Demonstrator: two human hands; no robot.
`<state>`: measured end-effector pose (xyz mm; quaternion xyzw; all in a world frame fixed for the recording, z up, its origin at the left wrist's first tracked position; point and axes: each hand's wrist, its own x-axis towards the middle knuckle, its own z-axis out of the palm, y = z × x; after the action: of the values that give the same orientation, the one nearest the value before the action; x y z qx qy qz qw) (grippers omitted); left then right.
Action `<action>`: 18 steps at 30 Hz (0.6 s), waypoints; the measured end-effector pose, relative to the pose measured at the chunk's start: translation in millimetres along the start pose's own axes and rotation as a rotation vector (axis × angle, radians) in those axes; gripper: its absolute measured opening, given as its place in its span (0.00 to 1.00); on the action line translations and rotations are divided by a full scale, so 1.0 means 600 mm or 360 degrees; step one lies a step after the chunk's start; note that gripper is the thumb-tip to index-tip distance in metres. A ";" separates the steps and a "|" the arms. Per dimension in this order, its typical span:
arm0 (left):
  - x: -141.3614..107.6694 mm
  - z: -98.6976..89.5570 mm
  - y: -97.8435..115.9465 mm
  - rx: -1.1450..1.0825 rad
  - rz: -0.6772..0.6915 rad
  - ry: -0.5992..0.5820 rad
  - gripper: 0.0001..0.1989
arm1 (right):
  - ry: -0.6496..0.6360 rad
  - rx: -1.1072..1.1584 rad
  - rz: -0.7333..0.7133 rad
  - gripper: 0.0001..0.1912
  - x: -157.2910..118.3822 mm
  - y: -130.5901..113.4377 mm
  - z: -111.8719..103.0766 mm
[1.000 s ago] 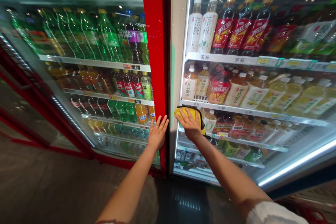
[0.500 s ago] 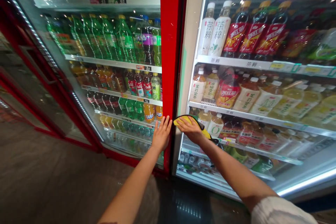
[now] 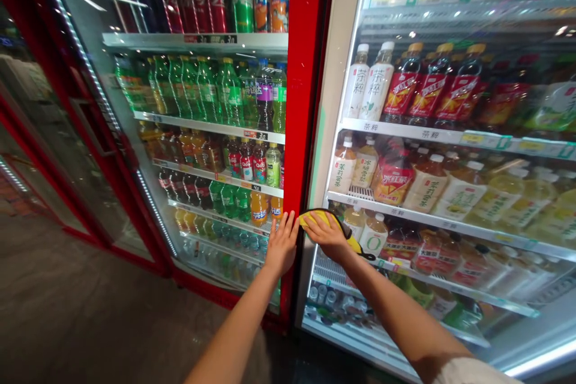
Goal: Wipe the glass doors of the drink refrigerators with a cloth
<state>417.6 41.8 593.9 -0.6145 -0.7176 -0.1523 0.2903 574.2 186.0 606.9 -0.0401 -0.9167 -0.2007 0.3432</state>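
Note:
My left hand [image 3: 282, 244] lies with stretched fingers against the red door frame [image 3: 302, 90] of the left drinks fridge. My right hand [image 3: 324, 233] presses a yellow cloth with dark edging [image 3: 359, 248] against the left edge of the right fridge's glass door, its fingers spread over the cloth. Part of the cloth is hidden under the palm. Behind the glass near my right hand stands a bottle with a white label and a green ring [image 3: 374, 235]. The two hands are close together, on either side of the gap between the fridges.
Green soda bottles [image 3: 230, 93] and cans [image 3: 216, 5] fill shelves on the left. Tea bottles with red labels [image 3: 402, 87] stand on the right, above a white shelf edge [image 3: 405, 129]. Another red-framed door [image 3: 96, 132] is at far left, over a dark floor [image 3: 90, 312].
My view has tilted upward, so the fridges appear lower and more of the upper shelves shows. Both hands and the cloth keep about the same place on the doors.

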 end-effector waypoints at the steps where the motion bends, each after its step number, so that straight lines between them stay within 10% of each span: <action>1: -0.001 -0.001 -0.001 0.0005 -0.0001 -0.0010 0.40 | -0.0011 0.0016 -0.0047 0.21 -0.005 0.001 0.003; 12: 0.066 -0.049 0.000 -0.0011 -0.0048 0.0066 0.42 | 0.0243 -0.0198 0.0308 0.26 0.155 0.112 -0.159; 18: 0.043 -0.016 0.014 -0.0140 -0.0032 0.0010 0.42 | 0.0076 -0.0108 0.0177 0.26 0.077 0.065 -0.099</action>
<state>426.0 58.5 616.1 -0.6189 -0.7154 -0.1886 0.2637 583.5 195.1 690.5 -0.0977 -0.8972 -0.2133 0.3741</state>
